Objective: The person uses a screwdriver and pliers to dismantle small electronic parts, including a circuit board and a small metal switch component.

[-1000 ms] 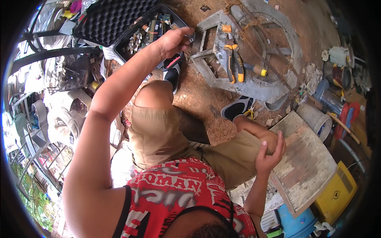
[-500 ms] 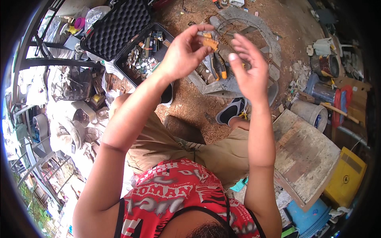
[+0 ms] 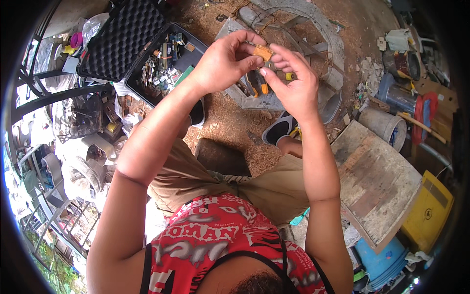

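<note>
My left hand (image 3: 226, 61) pinches a small orange-yellow block-like piece (image 3: 263, 52) between thumb and fingers; its exact kind does not show. Close on its right is my right hand (image 3: 296, 83), with half-curled fingers and the thumb apart from them. The right index fingertip is at the piece's right edge, seemingly touching it, while the thumb tip sits just below. Beneath the hands, pliers with orange-and-black handles (image 3: 263, 84) lie partly hidden on a grey slab. A yellow-ended tool (image 3: 290, 76) shows behind my right fingers.
An open black foam-lined case (image 3: 128, 81) full of small electronic parts stands at the upper left. A grey ring-shaped frame (image 3: 335, 46) lies ahead on the dirt floor. To the right are a worn wooden board (image 3: 377, 183), a bucket (image 3: 391, 128) and a yellow container (image 3: 428, 210).
My right hand has moved left and its fingers have curled toward the orange-yellow piece. My left hand still holds that piece. The whole view has shifted slightly.
</note>
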Demonstrator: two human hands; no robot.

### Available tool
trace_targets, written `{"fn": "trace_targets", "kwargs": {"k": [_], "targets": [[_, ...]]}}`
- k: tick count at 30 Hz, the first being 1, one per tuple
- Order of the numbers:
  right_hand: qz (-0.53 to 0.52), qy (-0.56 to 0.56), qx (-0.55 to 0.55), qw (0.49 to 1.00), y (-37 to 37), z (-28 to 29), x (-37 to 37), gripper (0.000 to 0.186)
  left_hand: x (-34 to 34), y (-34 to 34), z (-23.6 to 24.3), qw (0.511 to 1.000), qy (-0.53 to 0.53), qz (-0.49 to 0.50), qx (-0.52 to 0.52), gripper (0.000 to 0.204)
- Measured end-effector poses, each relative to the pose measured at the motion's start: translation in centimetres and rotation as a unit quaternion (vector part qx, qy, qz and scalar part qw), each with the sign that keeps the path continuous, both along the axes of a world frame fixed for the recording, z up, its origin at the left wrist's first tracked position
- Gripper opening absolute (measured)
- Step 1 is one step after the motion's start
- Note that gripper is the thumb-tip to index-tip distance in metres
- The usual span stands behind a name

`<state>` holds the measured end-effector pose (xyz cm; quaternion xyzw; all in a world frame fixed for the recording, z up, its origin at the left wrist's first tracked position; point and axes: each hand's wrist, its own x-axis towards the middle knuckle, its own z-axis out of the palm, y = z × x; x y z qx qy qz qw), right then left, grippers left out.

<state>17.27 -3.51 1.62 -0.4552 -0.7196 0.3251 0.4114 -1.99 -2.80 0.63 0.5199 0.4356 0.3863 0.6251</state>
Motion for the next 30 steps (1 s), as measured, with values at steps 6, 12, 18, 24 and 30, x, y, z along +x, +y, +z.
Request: {"fn": "trace_targets", "kwargs": {"k": [6,12,18,24,30], "targets": [[-0.027,0.002,0.038,0.999,0.3,-1.4,0.3,0.040,0.7,-0.1,0.1,0.999,-0.049,0.006,0.024,0.040],[-0.046,0.108,-0.009,0.993,0.0,-2.3,-0.4,0.035,1.3,-0.9,-0.2,0.989,-0.020,0.073,0.129,0.034],[-0.048,0.082,0.013,0.995,-0.3,-2.7,-0.6,0.035,0.5,-1.1,0.2,0.944,0.127,0.079,0.295,0.029],[-0.044,0.046,0.014,0.998,0.1,-1.9,-0.5,0.043,0.2,-0.9,0.2,0.961,0.103,0.133,0.221,0.026],[-0.123,-0.009,-0.006,0.992,2.6,-1.2,2.0,0.040,-7.3,3.4,-1.2,0.923,-0.206,0.322,0.038,0.019]]}}
